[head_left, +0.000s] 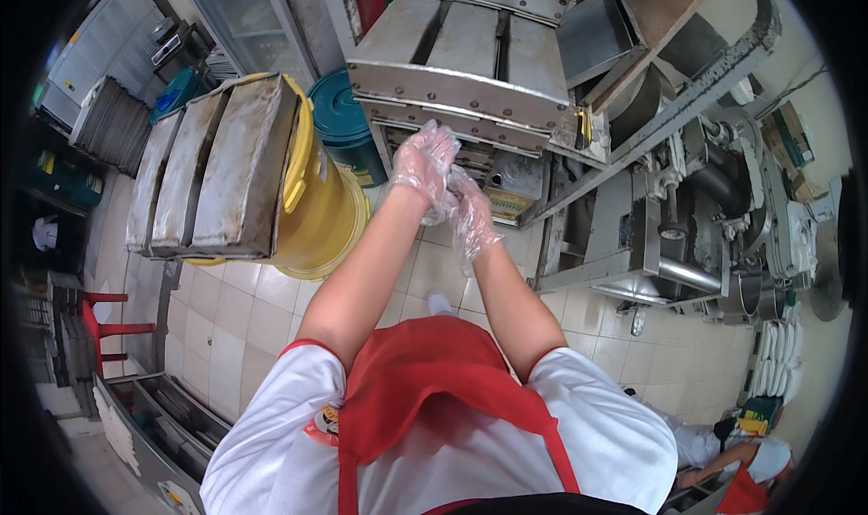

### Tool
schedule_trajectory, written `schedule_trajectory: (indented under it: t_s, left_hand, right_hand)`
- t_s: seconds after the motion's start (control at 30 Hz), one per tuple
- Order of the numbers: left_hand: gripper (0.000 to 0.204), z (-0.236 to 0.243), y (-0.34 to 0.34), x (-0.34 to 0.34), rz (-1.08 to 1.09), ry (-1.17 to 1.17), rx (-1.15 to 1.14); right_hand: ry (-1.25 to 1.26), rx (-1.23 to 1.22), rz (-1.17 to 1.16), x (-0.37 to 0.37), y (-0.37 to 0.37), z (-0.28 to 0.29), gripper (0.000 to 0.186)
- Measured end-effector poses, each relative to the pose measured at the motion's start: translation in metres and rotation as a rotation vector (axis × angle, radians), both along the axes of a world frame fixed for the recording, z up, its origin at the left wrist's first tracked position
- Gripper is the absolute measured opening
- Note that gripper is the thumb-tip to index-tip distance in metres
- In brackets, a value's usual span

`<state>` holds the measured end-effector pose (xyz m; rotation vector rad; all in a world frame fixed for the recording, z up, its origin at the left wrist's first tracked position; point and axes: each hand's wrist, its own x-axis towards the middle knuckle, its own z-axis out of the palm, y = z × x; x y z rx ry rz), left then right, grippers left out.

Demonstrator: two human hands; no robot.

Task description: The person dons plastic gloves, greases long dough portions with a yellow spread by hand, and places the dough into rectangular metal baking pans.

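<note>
Both my hands wear thin clear plastic gloves and are raised close together in front of a metal rack. My left hand point(425, 164) is slightly higher, its fingers stretched away from me. My right hand point(471, 209) meets it at the side, by the loose glove plastic; its fingertips are partly hidden there. Just beyond them, a strapped set of metal loaf pans point(466, 40) sits on the rack, long flat faces up. To the left, another set of joined loaf pans point(237, 167), stained brown, rests on top of a yellow barrel point(327, 217).
A blue-green lidded bin point(344, 113) stands between barrel and rack. Under the rack is a plastic-covered box point(515, 185). Metal machinery point(696, 198) fills the right side, behind a slanting grey frame bar point(669, 108). A red stool point(113, 328) is at left. Another person point(755, 461) bends at lower right.
</note>
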<state>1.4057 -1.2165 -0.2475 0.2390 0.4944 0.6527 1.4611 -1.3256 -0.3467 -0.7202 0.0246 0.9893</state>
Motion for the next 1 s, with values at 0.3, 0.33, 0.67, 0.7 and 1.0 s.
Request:
schedule_trajectory:
  t_s: [0.3, 0.33, 0.67, 0.7, 1.0]
  left_hand:
    - [0.022, 0.025, -0.009, 0.061, 0.135, -0.151, 0.163]
    - [0.021, 0.060, -0.019, 0.057, 0.140, -0.207, 0.147]
    - [0.019, 0.264, -0.008, 0.020, -0.037, -0.499, 0.409]
    - [0.019, 0.281, 0.001, 0.001, -0.111, -0.607, 0.460]
    - [0.018, 0.442, -0.045, -0.174, 0.043, -0.853, 0.877]
  right_hand:
    - [-0.077, 0.234, -0.003, 0.058, 0.068, -0.001, 0.036]
    - [-0.123, 0.138, -0.012, 0.055, 0.064, 0.018, 0.035]
    - [0.107, 0.296, -0.286, 0.070, 0.079, 0.133, 0.027]
    - [0.047, 0.389, -0.321, 0.058, 0.074, 0.168, 0.028]
    - [-0.406, 0.593, -0.523, -0.065, -0.033, 0.383, 0.033]
